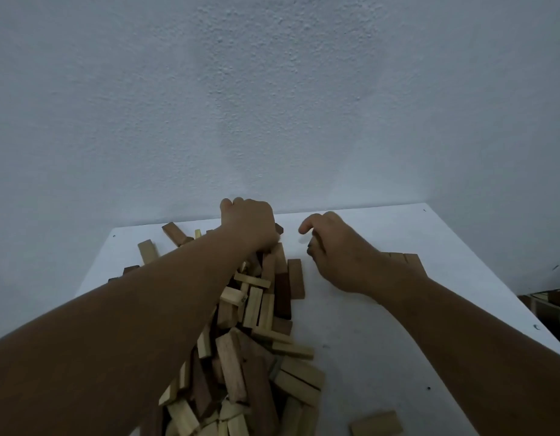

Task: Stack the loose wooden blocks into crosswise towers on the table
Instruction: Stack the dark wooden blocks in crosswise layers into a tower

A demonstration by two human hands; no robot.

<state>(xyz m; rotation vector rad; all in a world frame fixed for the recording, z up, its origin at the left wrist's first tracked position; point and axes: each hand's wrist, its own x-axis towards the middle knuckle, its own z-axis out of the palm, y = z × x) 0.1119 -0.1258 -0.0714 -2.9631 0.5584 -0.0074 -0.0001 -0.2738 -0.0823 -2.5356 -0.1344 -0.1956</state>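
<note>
The loose rectangular wooden blocks (256,341), pale and reddish-brown mixed, lie in a long jumbled heap that runs from the near edge of the white tabletop (382,325) up towards the wall, with a few strays on the far left and one pale block (376,423) lying apart at the near right. No tower of any height shows; a low row of blocks (404,259) peeks out just behind your right wrist, mostly hidden, so I cannot tell whether it is a first layer.

Your left hand (249,223) reaches over the far end of the heap with fingers curled down out of sight; a dark block end (279,228) shows beside its knuckles, but I cannot tell whether you hold it. Your right hand (338,250) hovers over bare table to the right of the heap, fingers bent around something small and dark (311,247), too hidden to name.

My judgement: you are at the picking-and-laying stage, right at the start. Take blocks off the top and edge of the heap, not from underneath, so the rest does not slide. Build on the bare stretch to the right, well away from the heap and the table edge. Lay blocks side by side, touching, ends flush, then turn the next layer across them. The risk is your left forearm brushing the pile as you withdraw; lift before you pull back.
</note>
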